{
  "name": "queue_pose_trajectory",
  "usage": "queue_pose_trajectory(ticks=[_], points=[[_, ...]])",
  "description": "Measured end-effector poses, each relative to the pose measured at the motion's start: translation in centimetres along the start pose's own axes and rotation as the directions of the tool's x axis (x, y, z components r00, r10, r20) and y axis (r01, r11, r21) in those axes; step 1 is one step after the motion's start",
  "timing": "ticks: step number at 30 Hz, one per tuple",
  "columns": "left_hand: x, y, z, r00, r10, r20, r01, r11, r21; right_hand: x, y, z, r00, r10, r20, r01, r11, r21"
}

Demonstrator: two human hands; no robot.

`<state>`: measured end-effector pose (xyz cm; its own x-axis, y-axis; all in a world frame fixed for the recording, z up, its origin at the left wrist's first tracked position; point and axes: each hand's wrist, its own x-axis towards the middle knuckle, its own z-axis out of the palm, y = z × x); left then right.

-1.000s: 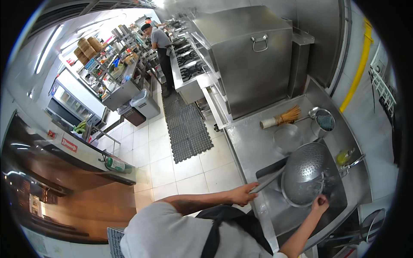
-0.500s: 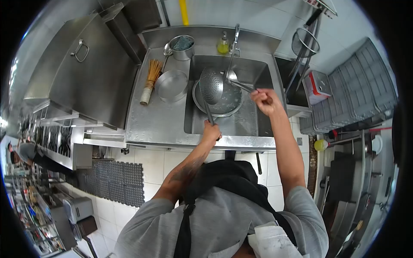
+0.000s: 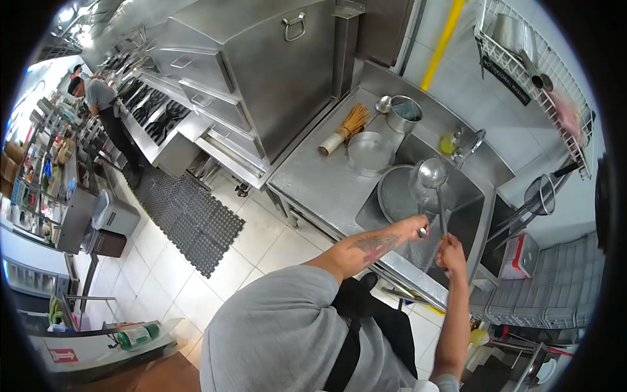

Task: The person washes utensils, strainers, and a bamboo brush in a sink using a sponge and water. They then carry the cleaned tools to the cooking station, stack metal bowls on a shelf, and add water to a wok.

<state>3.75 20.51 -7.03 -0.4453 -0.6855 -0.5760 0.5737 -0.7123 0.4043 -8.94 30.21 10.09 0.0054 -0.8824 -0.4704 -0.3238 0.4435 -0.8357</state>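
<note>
My right hand (image 3: 452,253) is closed around the handle of a metal ladle (image 3: 432,173), whose round bowl points away from me above the sink (image 3: 469,208). To its left, my left hand (image 3: 413,228) is closed on the handle of a perforated skimmer (image 3: 417,188). The skimmer's head is blurred and partly hidden behind the ladle. Below both utensils a wide metal bowl (image 3: 390,195) sits in the sink, partly covered by them and my left hand.
On the steel counter (image 3: 307,179) are a shallow round pan (image 3: 370,157), a bamboo whisk brush (image 3: 346,129), a spoon (image 3: 383,104) and a pot with a scouring pad (image 3: 405,116). A soap bottle (image 3: 449,142) stands by the faucet (image 3: 471,147). Another person (image 3: 104,108) stands far left.
My view has swung left and tilted. The ladle has risen and now points away from me, in front of the skimmer. My hands have come closer together.
</note>
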Motion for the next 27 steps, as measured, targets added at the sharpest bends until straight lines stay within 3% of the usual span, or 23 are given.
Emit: queue_pose_trajectory(ticks=[2,4,6,7,9,11,12,13,14,15,16,17,18,19,20,21,22,23,25,26,27], points=[[-4.7,1.2,0.6,1.000,-0.009,-0.020,0.009,0.999,0.031,0.9,0.1,2.5,0.992,0.089,0.093,-0.122,0.882,0.456],[-6.7,2.9,2.1,0.998,0.011,-0.062,-0.008,0.998,0.059,2.7,2.1,3.7,0.959,0.108,0.261,-0.253,0.739,0.624],[-8.3,3.0,1.3,0.996,0.049,-0.080,-0.006,0.884,0.467,0.8,1.3,5.2,0.967,0.084,0.241,-0.208,0.807,0.553],[-7.9,1.7,-0.6,0.972,0.207,0.113,-0.235,0.876,0.422,1.0,1.8,5.5,0.958,0.040,0.286,-0.194,0.821,0.538],[-7.7,1.9,-2.4,0.953,0.249,0.173,-0.300,0.860,0.413,1.2,2.1,5.8,0.956,0.000,0.294,-0.147,0.866,0.479],[-6.2,2.1,-2.7,0.996,0.064,-0.068,-0.028,0.903,0.430,2.7,3.4,4.6,0.887,-0.038,0.460,-0.135,0.931,0.338],[-4.4,1.8,-4.1,0.983,-0.013,-0.183,0.088,0.911,0.403,2.0,1.3,3.6,0.867,-0.020,0.497,-0.074,0.983,0.169],[-7.9,2.4,-3.0,0.986,0.023,-0.166,0.053,0.896,0.440,0.6,-1.1,1.9,0.854,0.001,0.519,0.001,1.000,-0.003],[-9.7,2.9,-2.5,0.982,0.044,-0.181,0.042,0.896,0.442,2.6,-1.1,-0.2,0.834,-0.096,0.544,0.094,0.995,0.032],[-10.9,3.1,-2.4,0.963,0.063,-0.261,0.112,0.790,0.603,4.8,-1.0,-2.3,0.804,-0.185,0.565,0.177,0.982,0.070],[-12.1,2.9,-2.0,0.939,0.089,-0.333,0.197,0.656,0.729,5.0,-3.1,-3.7,0.838,-0.314,0.446,0.265,0.949,0.171],[-13.5,3.2,-1.3,0.934,0.100,-0.343,0.194,0.664,0.722,8.6,-2.5,-5.5,0.861,-0.360,0.360,0.267,0.922,0.282],[-14.9,3.8,-0.4,0.893,0.269,-0.361,0.231,0.415,0.880,12.7,-1.8,-7.5,0.860,-0.389,0.331,0.169,0.829,0.533],[-16.5,4.0,0.5,0.844,0.425,-0.326,0.299,0.130,0.945,16.9,-0.7,-9.0,0.927,-0.296,0.231,0.107,0.797,0.595],[-18.2,4.2,1.6,0.836,0.437,-0.332,0.303,0.137,0.943,23.6,2.5,-9.9,0.950,-0.282,0.135,0.182,0.851,0.492],[-19.8,4.5,2.7,0.771,0.583,-0.255,0.338,-0.036,0.940,30.0,5.2,-10.4,0.959,-0.281,0.037,0.247,0.893,0.377],[-20.9,4.6,3.0,0.702,0.696,-0.152,0.395,-0.202,0.896,31.8,3.2,-9.5,0.989,-0.143,0.035,0.096,0.811,0.578],[-21.1,4.5,2.0,0.653,0.745,-0.138,0.418,-0.202,0.885,34.1,1.9,-9.0,0.998,0.005,0.067,-0.053,0.673,0.738],[-24.0,4.8,1.9,0.634,0.757,-0.158,0.423,-0.169,0.890,40.1,0.5,-7.6,0.969,-0.014,0.245,-0.173,0.668,0.724],[-26.9,5.9,2.9,0.619,0.769,-0.161,0.424,-0.155,0.892,43.5,0.3,-6.8,0.968,-0.019,0.252,-0.174,0.674,0.718],[-30.4,7.5,4.1,0.580,0.721,-0.380,0.361,0.190,0.913,46.5,0.6,-5.9,0.940,-0.081,0.332,-0.150,0.775,0.614]])
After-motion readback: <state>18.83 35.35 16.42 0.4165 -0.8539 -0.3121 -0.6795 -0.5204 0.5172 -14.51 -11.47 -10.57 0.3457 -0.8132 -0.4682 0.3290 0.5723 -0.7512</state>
